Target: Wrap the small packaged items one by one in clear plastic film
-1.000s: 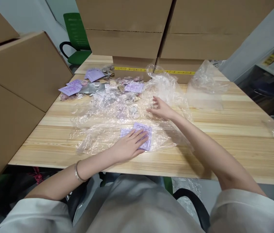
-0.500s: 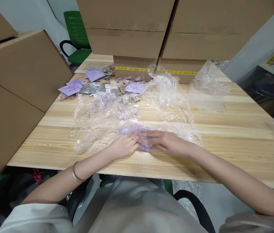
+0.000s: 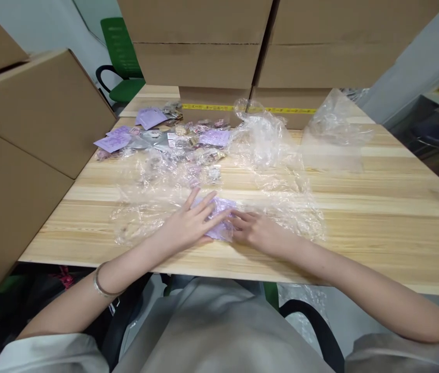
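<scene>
A purple printed packet (image 3: 221, 233), with clear plastic over it, lies on the table near its front edge. My left hand (image 3: 190, 223) rests flat across the packet's left side, open, its fingers spread. At the packet's right edge is my right hand (image 3: 256, 230), its fingers bent and closed on that edge, the thumb hidden beneath. Thin, crumpled clear plastic (image 3: 145, 217) spreads out to the left of the packet, and more clear plastic (image 3: 295, 207) lies to its right.
Beyond my hands, several small packets lie in a pile with purple cards (image 3: 150, 118). Clear plastic bags (image 3: 266, 140) stand crumpled at the back. Large cardboard boxes (image 3: 204, 62) rise behind the wooden table (image 3: 378, 228), and another box (image 3: 41, 114) borders its left side.
My left hand has shifted left and opened from a closed grip to spread fingers over the packet. My right hand's fingers have bent at the packet's right edge. More of the packet shows.
</scene>
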Demonstrator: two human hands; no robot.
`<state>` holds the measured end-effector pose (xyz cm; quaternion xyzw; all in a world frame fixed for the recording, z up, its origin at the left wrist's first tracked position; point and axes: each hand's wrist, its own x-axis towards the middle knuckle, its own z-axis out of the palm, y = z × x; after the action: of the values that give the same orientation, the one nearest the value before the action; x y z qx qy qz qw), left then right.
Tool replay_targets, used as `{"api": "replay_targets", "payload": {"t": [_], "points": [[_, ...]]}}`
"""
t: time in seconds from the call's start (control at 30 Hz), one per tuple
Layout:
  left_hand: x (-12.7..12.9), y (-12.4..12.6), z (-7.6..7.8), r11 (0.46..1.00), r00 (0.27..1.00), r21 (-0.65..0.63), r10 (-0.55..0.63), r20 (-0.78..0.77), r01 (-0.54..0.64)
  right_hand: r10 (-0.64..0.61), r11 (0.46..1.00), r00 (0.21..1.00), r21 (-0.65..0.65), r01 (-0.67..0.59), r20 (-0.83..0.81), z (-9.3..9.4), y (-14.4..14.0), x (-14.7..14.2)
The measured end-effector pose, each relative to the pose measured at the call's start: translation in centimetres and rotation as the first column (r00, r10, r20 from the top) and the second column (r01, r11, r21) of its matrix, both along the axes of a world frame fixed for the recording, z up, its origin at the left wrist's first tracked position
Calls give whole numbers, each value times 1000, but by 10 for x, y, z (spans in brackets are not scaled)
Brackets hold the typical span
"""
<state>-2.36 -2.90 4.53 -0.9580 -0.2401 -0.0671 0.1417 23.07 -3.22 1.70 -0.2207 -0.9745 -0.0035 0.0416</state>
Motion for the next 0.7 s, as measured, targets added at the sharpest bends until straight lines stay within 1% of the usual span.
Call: {"api": "replay_targets", "payload": {"t": [0.07,0.17,0.27,0.33,0.4,0.43,0.5,0.57,0.63,0.67,0.7], "points": [[-12,4,-1,996,999,-87,9,-53,-13,-1,1000,1000,2,1,4,-5,-2,7],[-44,-2,-15,982,999,-183,37,-40,-43,-25,1000,999,13,25,-25,-15,-5,20],[-82,-21,-33,954,983,-256,174,52,-155,-68,998,995,7,69,-70,-23,-10,32],[-104,-34,-43,935,951,-238,293,95,-264,-86,996,990,1,87,-108,-26,-14,39],[-119,-45,-47,906,909,-165,407,92,-389,-96,995,983,-8,96,-156,-27,-16,44],[-124,-50,-45,884,884,-127,461,79,-450,-103,995,978,-17,102,-183,-27,-17,46],[-130,-58,-37,829,828,-74,559,50,-555,-124,992,967,-44,117,-223,-24,-19,49],[-131,-64,-22,774,774,-52,633,6,-632,-165,986,958,-65,153,-236,-18,-21,48],[-128,-67,-6,722,722,-13,691,-6,-691,-230,973,941,-43,227,-248,-8,-22,40],[-125,-67,0,706,706,12,708,19,-708,-253,966,931,-16,258,-265,-3,-22,33],[-120,-66,5,712,712,26,700,57,-702,-254,963,925,13,269,-284,1,-22,24]]}}
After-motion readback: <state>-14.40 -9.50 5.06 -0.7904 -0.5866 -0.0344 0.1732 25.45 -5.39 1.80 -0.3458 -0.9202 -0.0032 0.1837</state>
